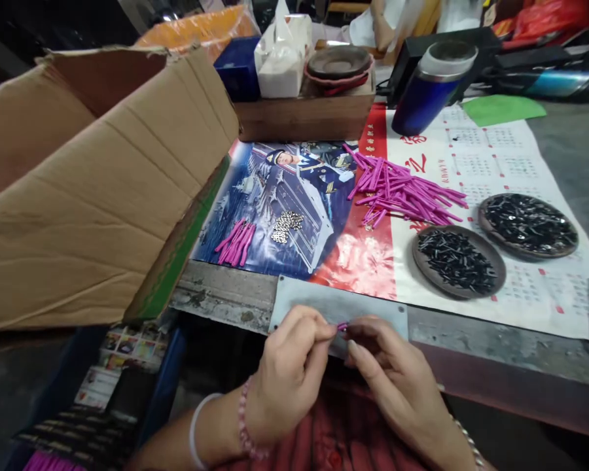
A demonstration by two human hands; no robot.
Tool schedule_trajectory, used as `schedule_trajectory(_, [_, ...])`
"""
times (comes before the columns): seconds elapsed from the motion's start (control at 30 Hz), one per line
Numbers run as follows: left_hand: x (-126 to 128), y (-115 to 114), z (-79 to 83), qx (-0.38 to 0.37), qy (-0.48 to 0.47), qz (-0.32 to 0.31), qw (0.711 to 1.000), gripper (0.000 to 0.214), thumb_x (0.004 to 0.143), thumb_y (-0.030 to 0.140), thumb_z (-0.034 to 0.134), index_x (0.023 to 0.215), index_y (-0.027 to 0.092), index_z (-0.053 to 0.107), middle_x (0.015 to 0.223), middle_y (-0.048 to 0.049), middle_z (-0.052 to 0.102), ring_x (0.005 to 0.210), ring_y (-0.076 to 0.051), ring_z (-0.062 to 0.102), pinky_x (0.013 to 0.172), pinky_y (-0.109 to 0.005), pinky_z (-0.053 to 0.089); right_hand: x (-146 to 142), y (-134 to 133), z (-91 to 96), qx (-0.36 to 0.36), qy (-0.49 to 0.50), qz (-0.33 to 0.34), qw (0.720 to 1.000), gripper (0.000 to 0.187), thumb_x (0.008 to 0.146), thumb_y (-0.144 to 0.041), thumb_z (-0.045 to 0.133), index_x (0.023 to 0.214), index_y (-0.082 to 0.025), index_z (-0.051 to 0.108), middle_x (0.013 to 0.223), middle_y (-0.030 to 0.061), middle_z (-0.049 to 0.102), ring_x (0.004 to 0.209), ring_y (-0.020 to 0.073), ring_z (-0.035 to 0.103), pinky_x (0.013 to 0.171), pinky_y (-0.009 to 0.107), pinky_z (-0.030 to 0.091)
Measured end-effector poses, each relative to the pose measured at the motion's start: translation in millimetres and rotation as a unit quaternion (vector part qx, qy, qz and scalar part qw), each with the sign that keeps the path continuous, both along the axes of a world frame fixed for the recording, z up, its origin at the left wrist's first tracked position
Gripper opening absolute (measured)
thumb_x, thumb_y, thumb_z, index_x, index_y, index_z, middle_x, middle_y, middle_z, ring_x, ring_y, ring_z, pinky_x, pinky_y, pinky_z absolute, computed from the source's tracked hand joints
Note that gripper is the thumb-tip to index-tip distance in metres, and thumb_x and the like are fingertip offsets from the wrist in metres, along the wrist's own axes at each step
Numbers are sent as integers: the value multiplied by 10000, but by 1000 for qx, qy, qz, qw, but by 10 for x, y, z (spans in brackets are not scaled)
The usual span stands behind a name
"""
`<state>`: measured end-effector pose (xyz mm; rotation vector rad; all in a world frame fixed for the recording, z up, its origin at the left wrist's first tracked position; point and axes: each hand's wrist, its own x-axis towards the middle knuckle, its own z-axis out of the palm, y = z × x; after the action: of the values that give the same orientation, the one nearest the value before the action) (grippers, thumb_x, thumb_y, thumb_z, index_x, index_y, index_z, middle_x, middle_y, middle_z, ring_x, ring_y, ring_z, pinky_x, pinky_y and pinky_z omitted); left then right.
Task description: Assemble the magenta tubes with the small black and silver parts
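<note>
Over the front of one metal plate, the left hand pinches one small purple piece; the right hand meets its other end, grip unclear. Beyond the plate lie one large pink pile, one small pink bundle and one bead heap; to its right, two dishes of black pieces.
</note>
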<state>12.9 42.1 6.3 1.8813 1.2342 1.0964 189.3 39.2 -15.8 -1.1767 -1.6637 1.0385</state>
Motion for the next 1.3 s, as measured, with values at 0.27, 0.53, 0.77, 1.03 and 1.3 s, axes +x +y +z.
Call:
schedule_trajectory(0.27, [68, -108, -20, 122, 112, 71, 984, 163, 958, 29, 516, 925, 172, 588, 871, -59, 638, 730, -139, 640, 667, -213, 536, -98, 31, -6, -20, 55, -30, 998, 96, 988, -225, 585, 1006, -243, 677, 862, 8, 708, 720, 145, 709, 649, 204, 588])
schedule_trajectory(0.53, [142, -137, -102, 117, 133, 71, 982, 153, 989, 78, 503, 912, 178, 589, 865, -45, 662, 691, -143, 610, 633, -244, 506, -113, 44, -7, -53, 86, -69, 992, 191, 1012, -264, 547, 932, -224, 717, 722, -3, 683, 572, 117, 658, 542, 155, 557])
schedule_trajectory(0.77, [96, -85, -14, -57, -32, 7, 998, 193, 951, 47, 492, 1059, 180, 580, 936, -76, 645, 838, -180, 670, 752, -277, 560, -131, 70, 22, -21, 86, -64, 994, 71, 915, -184, 661, 851, -214, 671, 767, 4, 669, 608, 121, 647, 545, 170, 541])
schedule_trajectory(1.03, [168, -134, -29, -255, -246, -21, 935, 182, 1031, 182, 454, 1132, 220, 600, 929, -40, 690, 812, -151, 671, 752, -240, 551, -169, 87, 51, 29, 33, -69, 997, 135, 946, -223, 624, 815, -209, 597, 717, -11, 615, 557, 123, 586, 517, 209, 485])
schedule_trajectory(1.3, [370, -221, -173, -223, -290, 50, 929, 152, 1045, 229, 480, 1072, 216, 630, 972, -36, 695, 845, -136, 649, 822, -238, 540, -199, 151, -20, 216, -146, -97, 960, 296, 1011, -149, 453, 726, -223, 477, 581, -41, 461, 477, 115, 457, 492, 268, 343])
